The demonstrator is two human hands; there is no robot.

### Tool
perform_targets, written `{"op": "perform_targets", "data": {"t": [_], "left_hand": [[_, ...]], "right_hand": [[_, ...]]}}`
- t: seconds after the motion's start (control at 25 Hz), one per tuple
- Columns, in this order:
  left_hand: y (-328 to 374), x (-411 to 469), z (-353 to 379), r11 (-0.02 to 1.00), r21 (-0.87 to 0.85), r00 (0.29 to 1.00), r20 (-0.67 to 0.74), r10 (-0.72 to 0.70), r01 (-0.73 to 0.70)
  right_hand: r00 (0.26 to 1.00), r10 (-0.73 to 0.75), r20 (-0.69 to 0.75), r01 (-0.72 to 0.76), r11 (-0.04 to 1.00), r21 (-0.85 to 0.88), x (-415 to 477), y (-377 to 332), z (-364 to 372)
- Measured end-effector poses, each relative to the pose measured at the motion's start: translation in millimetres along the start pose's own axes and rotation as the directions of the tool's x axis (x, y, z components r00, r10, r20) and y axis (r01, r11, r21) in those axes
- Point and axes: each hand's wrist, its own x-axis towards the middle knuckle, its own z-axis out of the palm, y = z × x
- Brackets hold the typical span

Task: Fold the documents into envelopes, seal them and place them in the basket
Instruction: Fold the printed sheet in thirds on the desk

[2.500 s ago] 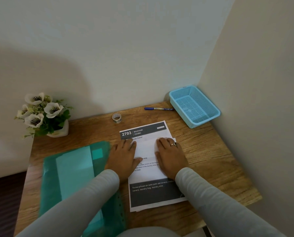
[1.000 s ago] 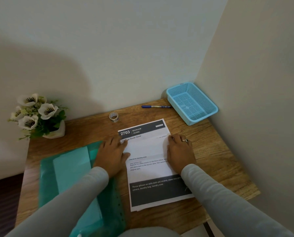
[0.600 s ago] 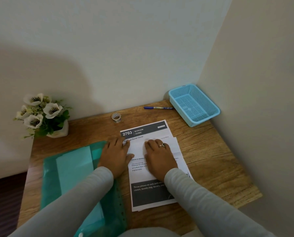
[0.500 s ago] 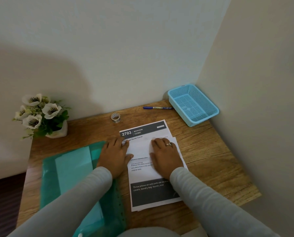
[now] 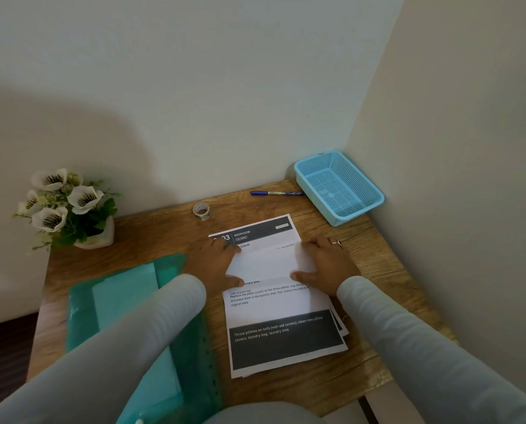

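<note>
Since half a second ago my right hand has slid outward from the middle of the folded sheet to its right edge, and my left hand has crept up so its fingertips now cover part of the number in the dark header.

From the head camera, both hands lie flat with fingers spread, palms down, pressing the two sides of the white folded sheet. That sheet sits on top of the document stack, across its upper half, between the dark header and the printed task text. My right thumb points inward along the sheet's near edge; a ring shows on that hand. Neither hand pinches anything that I can see.

At least one more page peeks out at the stack's lower right corner. The stack lies on the wooden counter, right of centre.

Left of the stack, touching or nearly touching my left wrist, is a green plastic folder with a lighter teal sheet inside; my left sleeve crosses it. I cannot tell whether that sheet is an envelope.

At the far right corner, against both walls, stands the blue mesh basket, with nothing in it. A blue pen lies just beside its left side. A small roll of clear tape stands near the back wall, and a pot of white flowers sits in the far left corner.
</note>
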Motion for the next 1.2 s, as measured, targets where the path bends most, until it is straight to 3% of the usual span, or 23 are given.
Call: {"op": "perform_targets", "data": {"t": [0.16,0.36,0.6,0.96,1.2], "left_hand": [[2.7,9.7,-9.1,0.998,-0.064,0.998,0.059,-0.008,0.012],[1.7,8.1,-4.5,0.986,-0.166,1.0,-0.008,-0.018,0.017],[2.9,-0.6,-0.5,0.928,-0.372,0.984,-0.172,-0.042,-0.025],[2.4,-10.7,-7.0,0.918,-0.318,0.9,-0.428,0.084,-0.237],[7.7,-32.2,22.5,0.913,-0.307,0.924,-0.349,0.154,-0.268]], "right_hand": [[0.999,-0.014,0.042,0.015,1.0,-0.021,3.8,-1.2,-5.4],[0.993,-0.1,0.059,0.103,0.994,-0.039,5.9,-11.0,-15.2],[0.986,-0.132,-0.1,0.138,0.989,0.052,3.7,-21.1,-33.1],[0.919,-0.248,-0.307,0.253,0.967,-0.023,-4.4,-19.7,-33.7],[0.963,-0.234,-0.135,0.237,0.971,0.007,-31.7,-25.0,-4.7]]}}
